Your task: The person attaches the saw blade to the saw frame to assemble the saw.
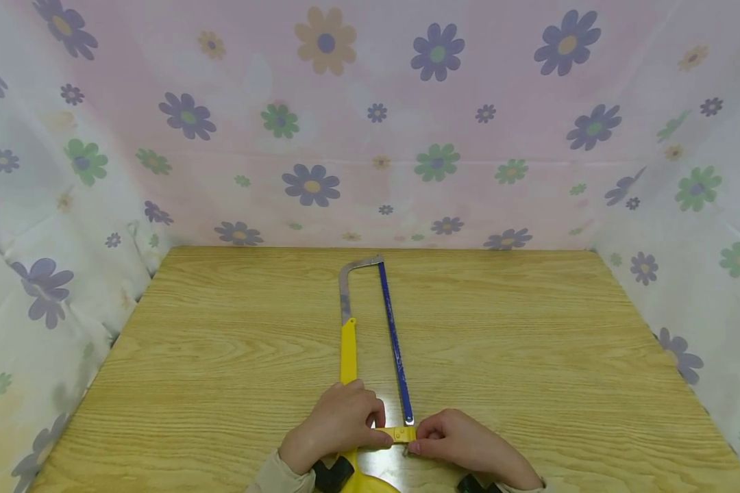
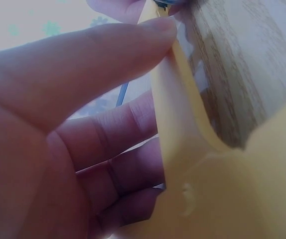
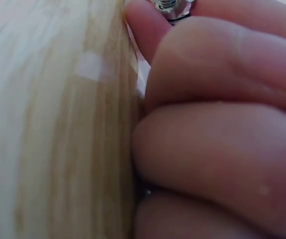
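Note:
A hacksaw [image 1: 348,352] with a yellow and grey metal frame lies on the table, its handle end toward me. Its blue blade [image 1: 395,339] runs along the right side, with the near end beside the yellow bracket [image 1: 399,434]. My left hand [image 1: 342,421] grips the yellow frame, thumb along the bracket; the left wrist view shows the fingers behind the yellow part [image 2: 175,109]. At the bracket's right end my right hand [image 1: 459,441] pinches with thumb and curled forefinger. A threaded metal screw [image 3: 167,4] shows between those fingers in the right wrist view, partly hidden.
The wood-grain table [image 1: 222,329] extends around the saw to a flower-printed cloth [image 1: 370,137] at the back and both sides. Black wrist devices [image 1: 333,474] sit on both wrists, close to the saw handle on the left.

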Motion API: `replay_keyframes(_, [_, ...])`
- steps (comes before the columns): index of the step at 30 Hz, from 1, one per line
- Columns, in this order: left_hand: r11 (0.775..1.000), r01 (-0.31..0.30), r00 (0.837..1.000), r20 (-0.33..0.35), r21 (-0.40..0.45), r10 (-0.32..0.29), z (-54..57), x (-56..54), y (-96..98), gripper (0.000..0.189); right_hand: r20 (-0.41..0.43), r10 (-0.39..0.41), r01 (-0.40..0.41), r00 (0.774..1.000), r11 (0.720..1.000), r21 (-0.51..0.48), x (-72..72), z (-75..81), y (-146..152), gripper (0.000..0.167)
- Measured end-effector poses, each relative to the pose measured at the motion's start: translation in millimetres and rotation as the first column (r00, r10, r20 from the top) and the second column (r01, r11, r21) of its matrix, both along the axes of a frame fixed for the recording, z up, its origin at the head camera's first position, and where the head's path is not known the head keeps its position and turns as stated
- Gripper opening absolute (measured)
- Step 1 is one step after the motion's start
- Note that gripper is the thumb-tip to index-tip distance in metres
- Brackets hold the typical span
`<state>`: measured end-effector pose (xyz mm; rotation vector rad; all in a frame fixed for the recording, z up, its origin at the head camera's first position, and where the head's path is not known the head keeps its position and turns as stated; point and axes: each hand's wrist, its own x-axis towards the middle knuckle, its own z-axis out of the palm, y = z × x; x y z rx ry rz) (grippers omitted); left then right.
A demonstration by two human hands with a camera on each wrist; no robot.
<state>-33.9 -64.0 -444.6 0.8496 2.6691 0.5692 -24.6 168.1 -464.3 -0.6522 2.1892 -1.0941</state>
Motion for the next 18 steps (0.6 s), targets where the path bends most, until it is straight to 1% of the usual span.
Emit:
replay_keyframes(5, [1.000,0.000,1.000,-0.002,0.007,0.000,-0.1,0.5,-0.2,0.023,-0.015,0.006,-0.006,1.000,1.000,-0.018,0.3,-2.8,0.4,0.025])
replay_keyframes(8, [1.000,0.001,1.000,-0.005,0.008,-0.001,0.2,0.8,-0.3,0.023,-0.005,-0.002,0.001,1.000,1.000,-0.018,0.5,-3.2,0.4,0.025])
replay_keyframes(13, [1.000,0.001,1.000,-0.012,0.010,-0.001,0.4,0.7,-0.5,0.022,0.031,-0.037,0.038,0.999,0.999,-0.016,0.6,-1.7,0.1,0.026])
replay_keyframes(18, [1.000,0.002,1.000,-0.017,0.009,-0.002,0.1,0.6,-0.1,0.022,0.028,-0.044,0.045,0.999,0.999,-0.006,0.8,-0.5,-0.3,0.025])
